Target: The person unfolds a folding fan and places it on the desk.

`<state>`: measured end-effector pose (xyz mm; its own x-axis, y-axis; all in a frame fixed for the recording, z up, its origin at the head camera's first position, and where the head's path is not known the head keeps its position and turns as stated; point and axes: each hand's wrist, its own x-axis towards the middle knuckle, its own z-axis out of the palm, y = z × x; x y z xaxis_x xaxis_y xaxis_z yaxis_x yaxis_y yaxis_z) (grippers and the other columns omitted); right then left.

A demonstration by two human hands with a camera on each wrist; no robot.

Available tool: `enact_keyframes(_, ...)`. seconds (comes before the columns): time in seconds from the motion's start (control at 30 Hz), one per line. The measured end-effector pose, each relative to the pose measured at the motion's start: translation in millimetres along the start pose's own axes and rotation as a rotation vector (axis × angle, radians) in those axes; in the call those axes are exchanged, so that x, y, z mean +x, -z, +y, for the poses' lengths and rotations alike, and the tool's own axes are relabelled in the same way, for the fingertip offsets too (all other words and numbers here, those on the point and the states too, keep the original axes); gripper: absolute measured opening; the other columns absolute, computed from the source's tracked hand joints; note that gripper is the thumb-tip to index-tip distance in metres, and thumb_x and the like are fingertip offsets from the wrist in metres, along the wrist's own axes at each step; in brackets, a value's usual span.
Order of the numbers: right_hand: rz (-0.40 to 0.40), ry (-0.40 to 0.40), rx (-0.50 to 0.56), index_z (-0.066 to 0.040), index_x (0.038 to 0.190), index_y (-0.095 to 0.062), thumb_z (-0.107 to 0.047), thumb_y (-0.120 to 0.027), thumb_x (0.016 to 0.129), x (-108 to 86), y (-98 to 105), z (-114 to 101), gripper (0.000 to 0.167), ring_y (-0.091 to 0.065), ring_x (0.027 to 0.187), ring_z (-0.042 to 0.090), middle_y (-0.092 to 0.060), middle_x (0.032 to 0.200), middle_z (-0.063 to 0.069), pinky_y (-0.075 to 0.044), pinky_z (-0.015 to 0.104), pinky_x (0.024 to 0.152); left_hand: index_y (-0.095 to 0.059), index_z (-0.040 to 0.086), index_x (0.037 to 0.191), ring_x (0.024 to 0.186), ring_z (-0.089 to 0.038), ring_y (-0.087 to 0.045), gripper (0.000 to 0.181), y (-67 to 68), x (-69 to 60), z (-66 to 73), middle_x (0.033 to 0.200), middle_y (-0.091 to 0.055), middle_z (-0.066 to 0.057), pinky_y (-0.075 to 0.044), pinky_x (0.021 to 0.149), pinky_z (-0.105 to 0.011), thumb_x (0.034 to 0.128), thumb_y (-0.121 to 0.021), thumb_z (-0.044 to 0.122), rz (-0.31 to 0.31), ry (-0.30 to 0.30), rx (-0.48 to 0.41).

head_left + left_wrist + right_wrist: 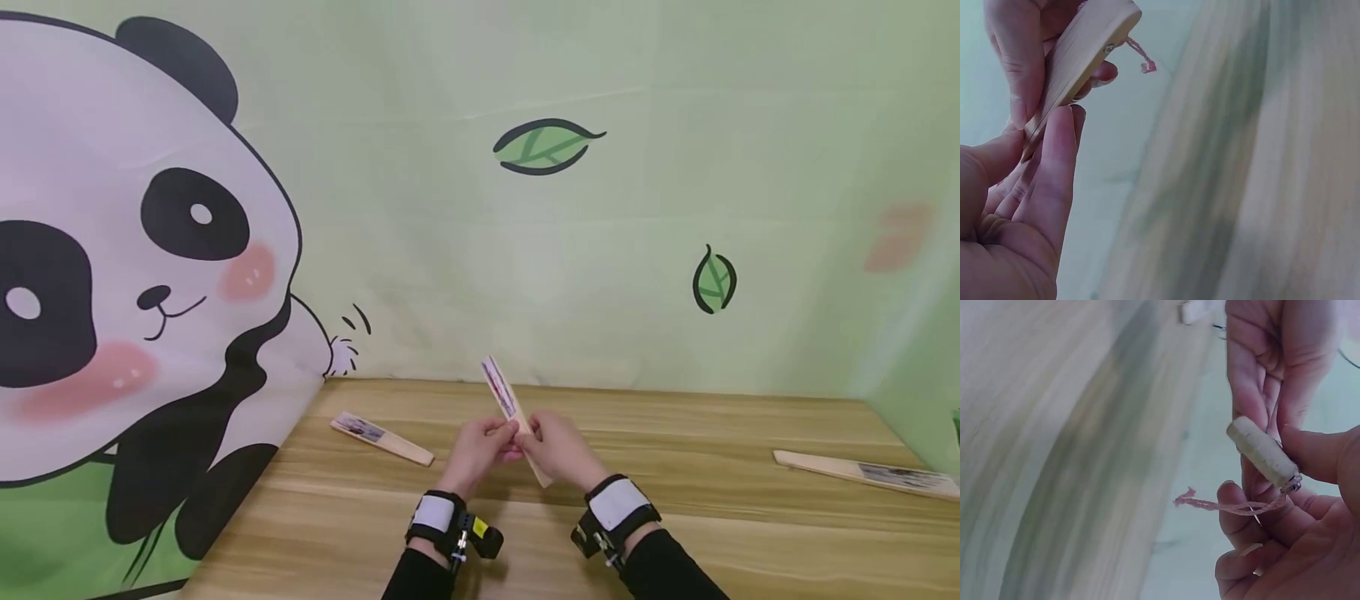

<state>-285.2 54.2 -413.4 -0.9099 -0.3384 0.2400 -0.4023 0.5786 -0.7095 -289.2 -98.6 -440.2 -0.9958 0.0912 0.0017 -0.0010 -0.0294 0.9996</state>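
Note:
A folded wooden hand fan (pixel 501 390) with a printed panel stands tilted between both hands above the table. My left hand (pixel 477 450) pinches it from the left with thumb and fingers. From the other side my right hand (pixel 561 450) grips its lower part. In the left wrist view the fan's pale wooden guard (pixel 1085 56) lies between the fingers of both hands. A metal rivet and a pink cord (pixel 1222 506) show at the fan's lower end in the right wrist view. Parts of the ribs are hidden by the fingers.
A second folded fan (pixel 382 437) lies on the wooden table (pixel 712 533) to the left of the hands. Another folded fan (pixel 862 473) lies at the far right. Behind the table hangs a green backdrop (pixel 420 208) with a panda and leaves.

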Motion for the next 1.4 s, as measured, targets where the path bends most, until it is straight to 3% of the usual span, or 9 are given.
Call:
enact_keyframes(0.47, 0.048, -0.069, 0.202, -0.002, 0.091, -0.061, -0.015, -0.062, 0.097, -36.5, 47.2, -3.8, 0.015, -0.053, 0.057, 0.013, -0.056, 0.068, 0.002, -0.046, 0.026, 0.046, -0.064, -0.011, 0.113, 0.074, -0.017, -0.069, 0.027, -40.3, -10.4, 37.6, 0.091, -0.071, -0.016, -0.060, 0.072, -0.031, 0.0975, -0.061, 0.011, -0.136, -0.041, -0.029)
enact_keyframes(0.67, 0.069, -0.129, 0.261, -0.002, 0.098, -0.066, -0.024, -0.054, 0.102, -48.6, 65.3, -6.9, 0.025, -0.053, 0.061, 0.015, -0.058, 0.072, 0.003, -0.045, 0.026, 0.049, -0.067, -0.005, 0.111, 0.076, -0.020, -0.070, 0.022, -53.8, -16.2, 48.2, 0.092, -0.072, -0.015, -0.060, 0.072, -0.033, 0.0971, -0.062, 0.011, -0.180, -0.048, -0.012)
enact_keyframes(0.83, 0.088, -0.172, 0.334, -0.001, 0.107, -0.067, -0.024, -0.046, 0.106, -58.2, 80.2, -8.6, 0.031, -0.056, 0.066, 0.019, -0.060, 0.076, 0.006, -0.047, 0.028, 0.055, -0.067, -0.005, 0.108, 0.072, -0.020, -0.069, 0.021, -64.8, -21.7, 53.7, 0.089, -0.072, -0.015, -0.060, 0.070, -0.032, 0.0952, -0.065, 0.011, -0.206, -0.049, -0.020)
enact_keyframes(1.13, 0.075, -0.173, 0.403, 0.002, 0.109, -0.066, -0.019, -0.048, 0.105, -71.2, 96.5, -5.8, 0.028, -0.056, 0.068, 0.020, -0.061, 0.079, 0.008, -0.049, 0.027, 0.057, -0.067, -0.007, 0.108, 0.071, -0.018, -0.068, 0.021, -80.3, -31.6, 55.7, 0.089, -0.072, -0.016, -0.060, 0.068, -0.030, 0.0957, -0.064, 0.010, -0.239, -0.070, -0.036)
enact_keyframes(1.4, 0.106, -0.209, 0.366, 0.001, 0.110, -0.067, -0.019, -0.050, 0.104, -78.0, 105.8, -9.5, 0.027, -0.058, 0.067, 0.023, -0.062, 0.077, 0.008, -0.049, 0.027, 0.055, -0.068, -0.006, 0.107, 0.073, -0.020, -0.068, 0.020, -88.9, -33.1, 58.7, 0.090, -0.071, -0.014, -0.060, 0.068, -0.032, 0.0956, -0.064, 0.011, -0.237, -0.115, -0.031)
